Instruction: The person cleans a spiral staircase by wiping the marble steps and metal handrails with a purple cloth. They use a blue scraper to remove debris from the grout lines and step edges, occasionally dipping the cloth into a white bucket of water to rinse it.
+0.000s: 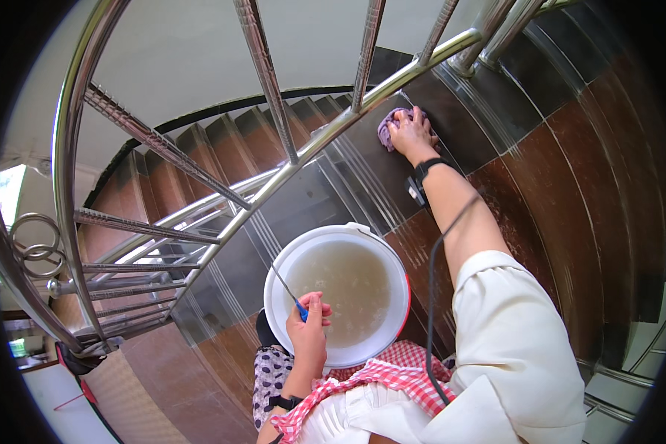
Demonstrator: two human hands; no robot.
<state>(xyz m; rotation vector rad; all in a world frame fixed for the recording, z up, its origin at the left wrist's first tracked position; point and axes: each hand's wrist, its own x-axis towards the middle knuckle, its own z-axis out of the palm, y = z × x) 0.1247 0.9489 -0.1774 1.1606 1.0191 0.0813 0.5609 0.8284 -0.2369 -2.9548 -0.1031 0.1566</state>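
My right hand presses a crumpled purple cloth onto a dark stair tread, just beside the foot of the railing. In front of me stands a white bucket of cloudy, brownish water. My left hand is over the bucket's near left side, its fingers closed around the blue handle of a thin tool. The tool's slim metal shaft points up and left across the rim. Its exact kind is unclear.
A stainless steel railing with ridged balusters runs along the left. Beyond it, a lower flight of stairs curves along a pale wall. Brown and black steps continue on the right. A dark cable hangs before my right arm.
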